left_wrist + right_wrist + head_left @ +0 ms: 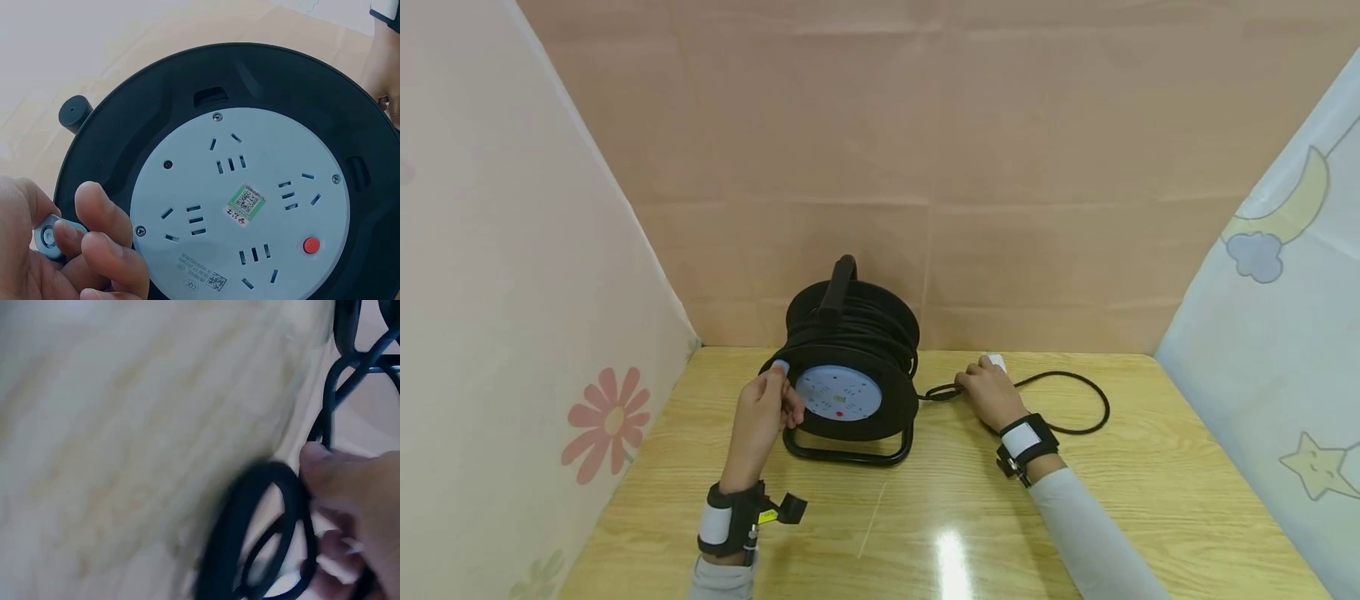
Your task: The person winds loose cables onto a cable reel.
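A black cable reel [898, 408] stands on its tubular stand, its face with a pale socket panel [275, 156] turned toward me. Black cable [868, 329] is wound round its drum. At the face's left edge my left hand [763, 404] holds a small grey crank knob [49, 236] between thumb and fingers. To the right of the reel, my right hand [991, 393] pinches the loose cable [326, 403], which runs from the drum. A white plug [997, 361] shows just beyond the right fingers, partly hidden. A loop of cable lies right of that hand.
The wooden table [820, 517] meets a brown paper backdrop [1037, 208] close behind the reel. Patterned sheets [497, 250] close off both sides. A black carrying handle [842, 287] rises over the reel.
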{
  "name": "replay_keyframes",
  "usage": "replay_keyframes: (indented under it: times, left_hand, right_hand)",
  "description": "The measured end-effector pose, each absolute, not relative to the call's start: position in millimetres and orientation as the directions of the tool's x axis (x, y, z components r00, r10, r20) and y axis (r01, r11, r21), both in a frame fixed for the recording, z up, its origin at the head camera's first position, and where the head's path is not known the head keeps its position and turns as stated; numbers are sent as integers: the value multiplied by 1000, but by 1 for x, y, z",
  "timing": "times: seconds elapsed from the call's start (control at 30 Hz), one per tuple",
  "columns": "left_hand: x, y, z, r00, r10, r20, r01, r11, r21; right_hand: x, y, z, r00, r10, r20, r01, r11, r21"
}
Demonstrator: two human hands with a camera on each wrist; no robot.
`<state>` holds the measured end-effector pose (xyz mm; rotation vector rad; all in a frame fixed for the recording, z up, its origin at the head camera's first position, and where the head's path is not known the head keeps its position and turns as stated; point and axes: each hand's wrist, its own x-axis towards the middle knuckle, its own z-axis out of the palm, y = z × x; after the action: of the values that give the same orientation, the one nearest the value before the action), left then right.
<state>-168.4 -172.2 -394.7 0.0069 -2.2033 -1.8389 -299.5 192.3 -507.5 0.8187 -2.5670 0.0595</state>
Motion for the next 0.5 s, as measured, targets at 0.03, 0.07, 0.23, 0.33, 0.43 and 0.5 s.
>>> replay_keyframes:
  times: [0.03, 0.07, 0.23, 0.33, 0.43, 0.5]
  left_hand:
    - [-168, -172, -394, -963, -177, 201, 167, 193, 967]
    - [-168, -172, -394, -964, -177, 199, 164, 194, 967]
    - [-167, -173, -394, -964, -181, 195, 159, 195, 968]
    - [-167, -174, -394, -964, -181, 196, 159, 196, 967]
    - [-167, -174, -394, -963, -181, 198, 162, 196, 967]
    - [-167, -174, -394, -963, -184, 198, 161, 197, 967]
  right_hand:
    - [-299, 193, -508, -734, -533, 421, -558, 826, 74]
    - [-297, 194, -509, -744, -526, 413, -557, 829, 53]
    - [-291, 193, -509, -803, -471, 365, -523, 851, -53]
    - [-288, 193, -508, -822, -455, 342, -516, 849, -111]
    - [-287, 196, -504, -851, -440, 288, -506, 833, -222]
    - [-286, 199, -501, -881, -411, 236, -469, 826, -312]
